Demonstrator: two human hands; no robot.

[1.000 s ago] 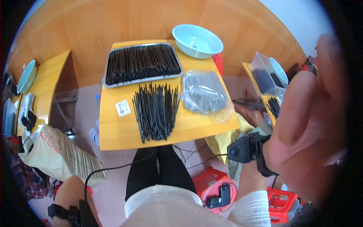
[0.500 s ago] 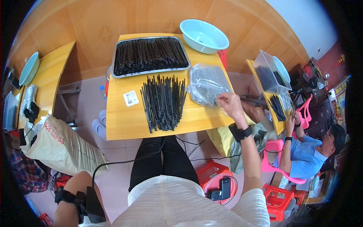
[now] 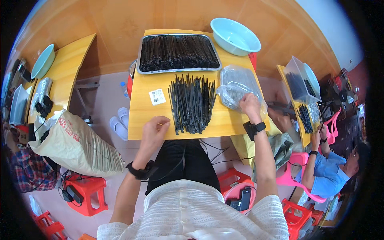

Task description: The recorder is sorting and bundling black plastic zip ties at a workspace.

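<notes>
head view: left hand (image 3: 154, 129) at near edge of yellow worktop (image 3: 146, 116), fingers curled loosely, grasping nothing visible, just beside pile of black sticks (image 3: 192, 103); right hand (image 3: 250, 106) rests on clear plastic bag (image 3: 236, 86), fingers pressing it, grip on it unclear; bag right of pile, touching it; metal tray (image 3: 178, 53) of black sticks behind pile; pale blue basin (image 3: 235, 37) at far right corner; small white label (image 3: 157, 96) left of pile

A pile of black sticks (image 3: 192, 103) is seen mid-counter (image 3: 144, 120). The left hand (image 3: 154, 130) is rested at its eight o'clock; the right hand (image 3: 250, 105) is laid on a plastic bag (image 3: 234, 86) at three o'clock.
</notes>
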